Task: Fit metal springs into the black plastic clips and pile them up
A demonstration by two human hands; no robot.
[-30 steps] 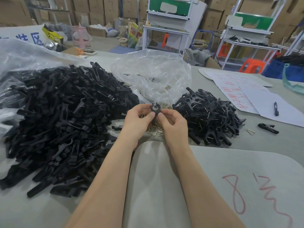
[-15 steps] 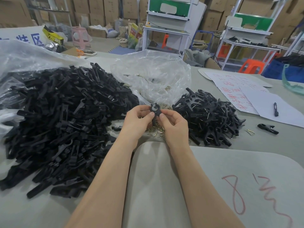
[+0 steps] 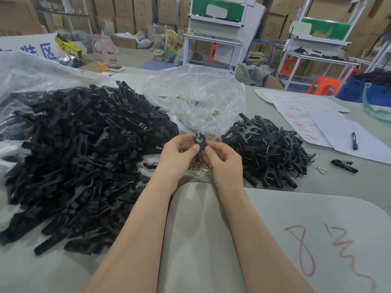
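Fingers [image 3: 195, 147] of the left hand [image 3: 177, 157] and right hand [image 3: 226, 161] curl in, thumbs pinching one black clip [image 3: 200, 141] above the loose springs [image 3: 201, 168]. If thumb pressure slips, a part-seated spring could likely pop free. The finished pile [image 3: 268, 149] lies at 3 o'clock.

Clip [image 3: 199, 142] between the left hand [image 3: 179, 158] and right hand [image 3: 225, 160] is plain black, same as the heap [image 3: 84, 157] left of the left hand and the pile [image 3: 273, 151] right of the right one, that one flecked with silvery wire. Springs [image 3: 201, 168] under the hands are brassy gold, bag [image 3: 196, 96] beyond them clear. Right of the right hand there's white paper [image 3: 296, 115] with red writing, and nearer than it a grey mat [image 3: 264, 229] with a red scribble.
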